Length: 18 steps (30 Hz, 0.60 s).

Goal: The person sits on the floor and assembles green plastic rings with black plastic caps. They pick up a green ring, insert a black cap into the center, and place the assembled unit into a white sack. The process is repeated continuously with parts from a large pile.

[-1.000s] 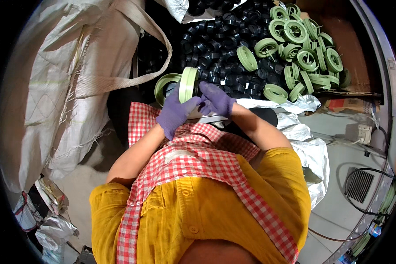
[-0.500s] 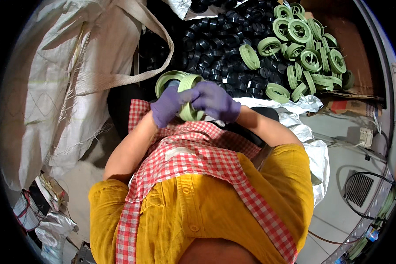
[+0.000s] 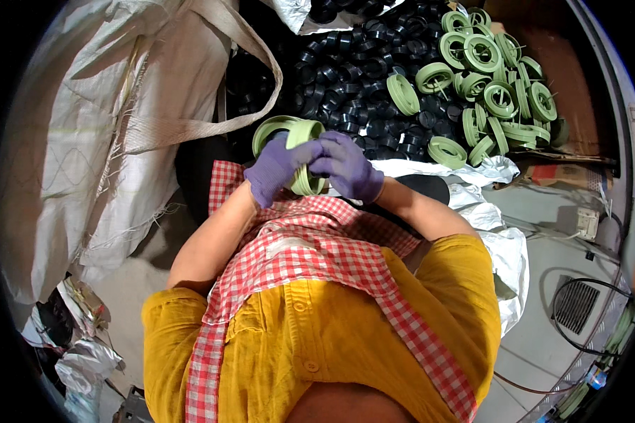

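Head view, left lens of a head-worn fisheye pair: directed steeply downward from above the yellow shirt (image 3: pixel 261 359), fairly near the gloved fingers (image 3: pixel 329 149). The shirt occupies the near side of the fingers; black caps (image 3: pixel 340 76) lie beyond them. Orientation upright, unmirrored; straight edges curve toward the darkened circular margin.

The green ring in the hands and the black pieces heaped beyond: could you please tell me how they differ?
The ring is pale green, the pieces glossy black. The ring looks wider than each piece. The left hand and right hand hold the ring; the pieces lie loosely heaped. Both kinds look round.
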Each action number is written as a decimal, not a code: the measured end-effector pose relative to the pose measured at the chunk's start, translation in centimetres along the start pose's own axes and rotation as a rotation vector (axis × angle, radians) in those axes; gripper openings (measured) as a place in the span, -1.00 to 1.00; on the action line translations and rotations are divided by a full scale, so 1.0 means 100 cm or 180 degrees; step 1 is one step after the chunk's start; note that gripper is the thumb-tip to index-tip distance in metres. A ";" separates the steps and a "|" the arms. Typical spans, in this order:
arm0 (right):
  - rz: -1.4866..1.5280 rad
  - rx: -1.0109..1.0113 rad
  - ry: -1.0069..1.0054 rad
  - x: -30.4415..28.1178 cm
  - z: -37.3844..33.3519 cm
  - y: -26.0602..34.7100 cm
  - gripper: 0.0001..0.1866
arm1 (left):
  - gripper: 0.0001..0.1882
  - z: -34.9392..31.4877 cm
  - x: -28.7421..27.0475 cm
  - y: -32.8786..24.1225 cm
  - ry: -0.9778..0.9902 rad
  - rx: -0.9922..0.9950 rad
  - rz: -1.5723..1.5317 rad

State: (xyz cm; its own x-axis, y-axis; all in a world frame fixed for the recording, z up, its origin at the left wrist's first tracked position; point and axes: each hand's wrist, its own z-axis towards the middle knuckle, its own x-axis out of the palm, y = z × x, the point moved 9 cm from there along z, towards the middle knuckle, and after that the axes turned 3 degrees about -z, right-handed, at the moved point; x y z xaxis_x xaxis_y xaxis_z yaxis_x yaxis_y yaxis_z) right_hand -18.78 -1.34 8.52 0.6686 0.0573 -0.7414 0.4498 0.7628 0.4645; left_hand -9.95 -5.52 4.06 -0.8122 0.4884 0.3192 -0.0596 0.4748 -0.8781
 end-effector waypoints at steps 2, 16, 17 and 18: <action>0.0562 0.0729 -0.0256 -0.005 -0.003 -0.021 -0.58 | -0.70 -0.003 0.006 -0.004 0.0063 0.0120 0.0068; 0.0088 -0.0241 -0.0021 -0.003 -0.006 -0.001 -0.61 | -0.68 -0.001 0.000 0.017 0.0084 0.0140 -0.0090; 0.0143 -0.0082 -0.0055 -0.004 -0.005 -0.004 -0.60 | -0.68 -0.003 0.000 0.015 0.0028 0.0077 0.0098; 0.0200 0.0078 -0.0088 -0.006 -0.004 -0.007 -0.59 | -0.68 -0.005 0.002 0.011 -0.0028 0.0014 0.0287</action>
State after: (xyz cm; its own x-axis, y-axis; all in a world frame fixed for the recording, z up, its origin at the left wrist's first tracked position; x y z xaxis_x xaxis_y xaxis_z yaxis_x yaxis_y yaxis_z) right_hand -19.75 -1.62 8.44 0.7118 0.0864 -0.6970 0.4206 0.7423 0.5216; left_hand -9.90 -4.56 3.30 -0.8195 0.5224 0.2357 0.0113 0.4260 -0.9047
